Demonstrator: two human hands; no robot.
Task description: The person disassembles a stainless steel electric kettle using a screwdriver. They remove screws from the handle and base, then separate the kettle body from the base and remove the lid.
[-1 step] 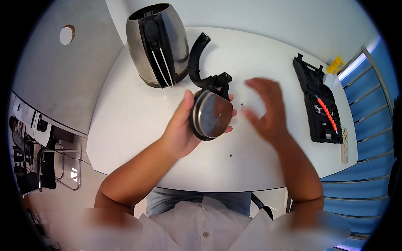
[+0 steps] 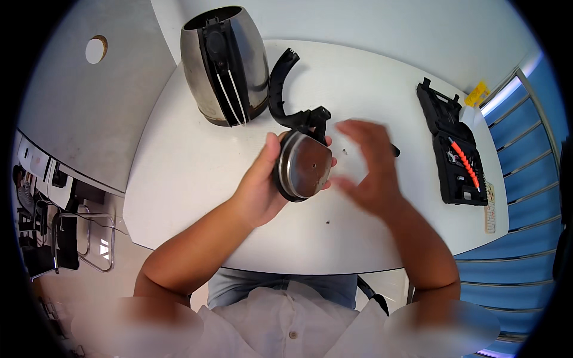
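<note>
My left hand [image 2: 258,190] grips a round kettle lid [image 2: 307,168] with a shiny metal face and a black rim, thumb on the near side and fingertips showing past the far edge. A black hinge block [image 2: 316,117] sits at its top. A curved black handle piece [image 2: 277,89] meets that block; whether they are joined I cannot tell. To the right of the lid, my right hand [image 2: 377,170] is open and a little blurred, thumb and fingers apart with nothing between them. Small screws, one [image 2: 344,151] between lid and hand, another [image 2: 327,222] nearer me, lie on the table.
A steel kettle body [image 2: 256,62] stands at the back left, its top uncovered. On the right lies an opened black tool case [image 2: 444,179] with an orange flexible shaft [image 2: 465,164]. A dark tip [image 2: 396,150] shows behind my right hand. Metal railing [image 2: 525,167] runs beyond the white table [image 2: 173,191].
My right hand has shifted slightly left, toward the lid, and a dark tip has come into sight behind it. My left hand still holds the lid, tilted slightly differently.
</note>
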